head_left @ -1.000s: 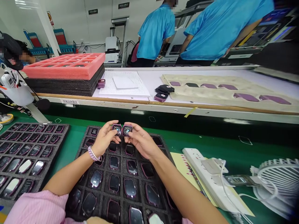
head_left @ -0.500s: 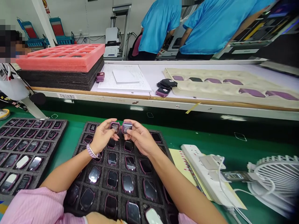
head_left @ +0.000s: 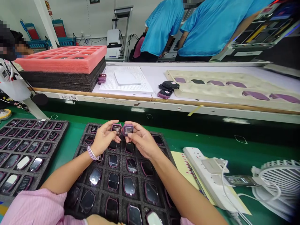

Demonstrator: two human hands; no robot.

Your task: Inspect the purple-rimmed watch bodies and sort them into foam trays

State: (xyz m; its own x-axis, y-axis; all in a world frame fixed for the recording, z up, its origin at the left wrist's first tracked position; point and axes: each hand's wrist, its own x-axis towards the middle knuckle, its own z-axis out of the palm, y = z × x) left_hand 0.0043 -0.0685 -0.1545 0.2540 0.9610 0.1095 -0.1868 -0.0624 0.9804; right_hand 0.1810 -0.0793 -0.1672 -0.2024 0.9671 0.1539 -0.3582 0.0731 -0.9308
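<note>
In my left hand [head_left: 106, 135] is a purple-framed smartwatch [head_left: 116, 128], pinched between thumb and fingers with its lit screen facing me. A second smartwatch [head_left: 128, 129], also purple with lines of text lit on its screen, is held the same way by my right hand [head_left: 141, 140]. The two watches are side by side, close together, above the far part of a black foam tray [head_left: 103, 193]. Rows of similar watches lie in the tray's compartments, most with dark screens. My forearms cover some of its slots.
Another foam tray of watches [head_left: 52, 149] lies at the left. To the right are a white power strip [head_left: 195, 156] and a small fan [head_left: 278, 175]. A raised shelf bears stacked foam trays [head_left: 70, 67], papers [head_left: 127, 78] and a cream tray [head_left: 211, 90]. Co-workers in blue [head_left: 161, 28] stand beyond.
The view has shifted slightly. Both hands keep hold of their watches in nearly the same place, and the text on the right watch's screen now shows with less glare.
</note>
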